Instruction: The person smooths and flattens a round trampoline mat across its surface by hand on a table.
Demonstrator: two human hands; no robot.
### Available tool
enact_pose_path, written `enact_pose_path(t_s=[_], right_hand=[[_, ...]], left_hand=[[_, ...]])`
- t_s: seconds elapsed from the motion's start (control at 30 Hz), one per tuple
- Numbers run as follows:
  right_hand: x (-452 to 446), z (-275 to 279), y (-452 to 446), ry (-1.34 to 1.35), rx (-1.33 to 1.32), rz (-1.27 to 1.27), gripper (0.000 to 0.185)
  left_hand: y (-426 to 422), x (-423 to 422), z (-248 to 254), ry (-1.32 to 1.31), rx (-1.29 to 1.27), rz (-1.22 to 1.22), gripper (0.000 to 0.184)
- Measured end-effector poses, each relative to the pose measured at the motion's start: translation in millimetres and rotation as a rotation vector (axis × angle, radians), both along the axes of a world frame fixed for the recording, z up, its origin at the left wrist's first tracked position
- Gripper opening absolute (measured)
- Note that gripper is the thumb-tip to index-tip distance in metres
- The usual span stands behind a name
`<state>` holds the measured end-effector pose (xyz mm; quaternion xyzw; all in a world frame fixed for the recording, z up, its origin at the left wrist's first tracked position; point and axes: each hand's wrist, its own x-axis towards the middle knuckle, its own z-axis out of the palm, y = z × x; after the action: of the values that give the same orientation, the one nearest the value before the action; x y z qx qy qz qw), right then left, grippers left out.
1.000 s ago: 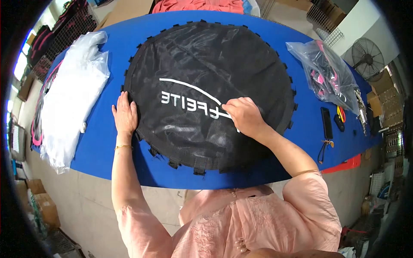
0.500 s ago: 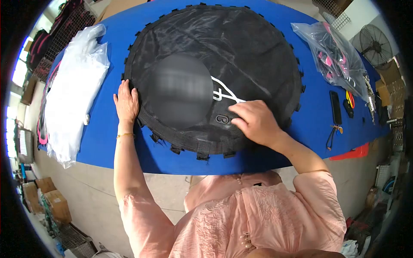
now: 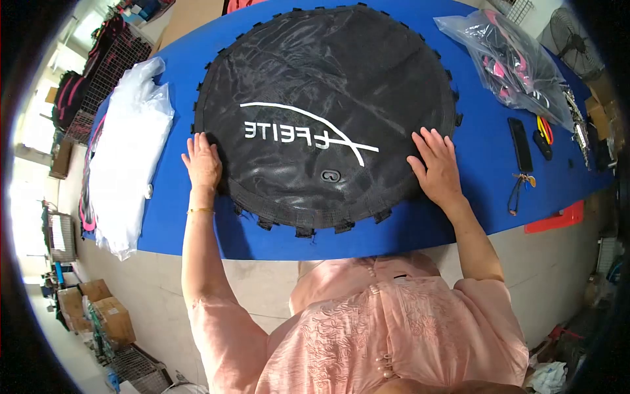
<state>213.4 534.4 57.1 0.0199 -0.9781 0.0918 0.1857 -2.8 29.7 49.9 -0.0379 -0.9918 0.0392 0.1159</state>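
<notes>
A round black mesh mat (image 3: 341,72), with webbing loops along its rim like a trampoline mat, lies spread on the blue table. White lettering and a curved white line (image 3: 308,118) run across it, the letters appearing reversed. Below the print sits a small black oval piece (image 3: 331,176), its kind unclear. My left hand (image 3: 203,163) rests on the mat's left edge, fingers stretched out. At the right edge, my right hand (image 3: 438,164) lies flat with its fingers apart. Neither hand grips anything.
White plastic sheeting (image 3: 128,157) lies on the blue table (image 3: 262,244) at the left. To the right are a clear bag (image 3: 518,65) with black and pink contents, a phone (image 3: 520,144) and keys (image 3: 525,178). A fan (image 3: 571,43) stands beyond; cardboard boxes (image 3: 111,320) are at lower left.
My right hand has moved from beside the small oval piece out to the mat's right edge and spread its fingers. My left hand stays at the left edge. The view has shifted slightly.
</notes>
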Motion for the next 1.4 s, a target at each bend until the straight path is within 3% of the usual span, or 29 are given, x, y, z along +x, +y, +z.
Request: enact_pose_path(t_s=[0.17, 0.27, 0.5, 0.63, 0.9, 1.17, 1.4], right_hand=[[1, -2, 0, 0.021, -0.024, 0.011, 0.049], [0, -1, 1, 0.02, -0.032, 0.015, 0.049], [0, -2, 2, 0.037, -0.054, 0.031, 0.049], [1, 0, 1, 0.034, -0.072, 0.025, 0.048], [1, 1, 1, 0.022, -0.078, 0.032, 0.048], [1, 1, 0, 0.0, -0.067, 0.021, 0.048], [1, 0, 1, 0.002, -0.042, 0.023, 0.047]], left_hand=[[98, 100, 53, 0.133, 0.269, -0.443, 0.041], [161, 172, 55, -0.021, 0.296, -0.568, 0.05], [221, 216, 29, -0.099, 0.301, -0.529, 0.06], [206, 212, 28, -0.115, 0.322, -0.498, 0.06], [144, 166, 25, -0.146, 0.219, -0.21, 0.059], [168, 184, 23, -0.126, 0.285, -0.394, 0.057], [128, 161, 22, -0.1, 0.17, -0.22, 0.055]])
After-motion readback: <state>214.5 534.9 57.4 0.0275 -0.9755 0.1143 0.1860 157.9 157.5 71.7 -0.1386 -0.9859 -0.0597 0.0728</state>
